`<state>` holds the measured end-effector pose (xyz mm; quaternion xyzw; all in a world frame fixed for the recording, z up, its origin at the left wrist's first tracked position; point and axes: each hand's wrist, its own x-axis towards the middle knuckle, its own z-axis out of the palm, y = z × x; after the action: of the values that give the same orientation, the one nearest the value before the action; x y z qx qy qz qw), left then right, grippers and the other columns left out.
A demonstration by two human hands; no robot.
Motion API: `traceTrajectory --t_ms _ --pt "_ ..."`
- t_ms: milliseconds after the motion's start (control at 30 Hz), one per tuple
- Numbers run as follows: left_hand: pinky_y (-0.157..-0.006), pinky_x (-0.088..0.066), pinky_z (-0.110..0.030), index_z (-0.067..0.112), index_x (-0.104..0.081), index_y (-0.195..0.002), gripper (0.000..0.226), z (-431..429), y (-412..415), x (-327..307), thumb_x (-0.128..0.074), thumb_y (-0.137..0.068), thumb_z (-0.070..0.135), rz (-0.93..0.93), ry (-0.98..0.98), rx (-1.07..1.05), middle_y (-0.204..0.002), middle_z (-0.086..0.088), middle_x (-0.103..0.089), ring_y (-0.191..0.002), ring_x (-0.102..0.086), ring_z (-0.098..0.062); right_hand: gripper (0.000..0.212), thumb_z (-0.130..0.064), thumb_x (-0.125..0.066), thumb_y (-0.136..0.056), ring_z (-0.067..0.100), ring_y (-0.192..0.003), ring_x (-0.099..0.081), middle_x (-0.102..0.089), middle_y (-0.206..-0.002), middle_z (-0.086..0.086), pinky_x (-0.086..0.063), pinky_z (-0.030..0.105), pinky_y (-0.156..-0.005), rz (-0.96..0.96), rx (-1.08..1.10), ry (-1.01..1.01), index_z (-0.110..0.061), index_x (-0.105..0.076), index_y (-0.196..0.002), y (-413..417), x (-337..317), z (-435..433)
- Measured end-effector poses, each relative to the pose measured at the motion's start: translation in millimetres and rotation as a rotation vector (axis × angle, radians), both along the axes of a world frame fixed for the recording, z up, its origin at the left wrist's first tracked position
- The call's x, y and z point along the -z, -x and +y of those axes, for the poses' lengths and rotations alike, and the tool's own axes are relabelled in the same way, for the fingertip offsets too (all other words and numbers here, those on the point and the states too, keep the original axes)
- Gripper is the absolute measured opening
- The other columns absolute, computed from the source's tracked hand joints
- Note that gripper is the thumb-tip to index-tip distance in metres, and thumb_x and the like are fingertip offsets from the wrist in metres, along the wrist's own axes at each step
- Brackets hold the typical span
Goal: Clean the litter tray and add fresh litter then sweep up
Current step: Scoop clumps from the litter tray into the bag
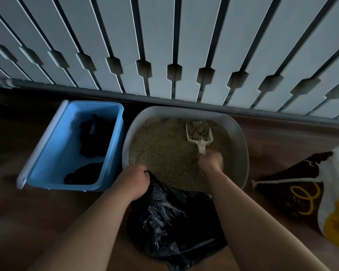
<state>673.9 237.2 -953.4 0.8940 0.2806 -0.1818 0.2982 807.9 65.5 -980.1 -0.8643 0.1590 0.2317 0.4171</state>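
A grey litter tray (241,133) full of tan litter (164,149) stands on the floor against a slatted white fence. My right hand (210,160) grips the handle of a white slotted scoop (199,133), which carries several brown clumps at the tray's far right. My left hand (133,181) grips the rim of a black plastic bag (174,218) at the tray's near edge; the bag hangs down between my forearms.
A blue plastic bin (53,153) with black bags inside stands left of the tray. A brown, white and yellow litter sack (305,194) lies at the right. The white slatted fence (164,45) closes off the far side. Wooden floor surrounds everything.
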Motion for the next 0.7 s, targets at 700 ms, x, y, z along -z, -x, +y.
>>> traceTrajectory --t_ms 700 --pt "-0.053 -0.032 -0.026 0.006 -0.056 -0.100 0.026 -24 11 -7 -0.036 -0.102 0.022 0.034 -0.032 -0.041 -0.081 -0.001 -0.050 -0.069 -0.050 -0.012 0.014 -0.018 -0.059 -0.084 0.023 -0.078 -0.060 -0.062 -0.076 0.005 -0.043 0.028 -0.062 -0.025 -0.301 0.261 -0.009 -0.068 -0.081 16 -45 -97"
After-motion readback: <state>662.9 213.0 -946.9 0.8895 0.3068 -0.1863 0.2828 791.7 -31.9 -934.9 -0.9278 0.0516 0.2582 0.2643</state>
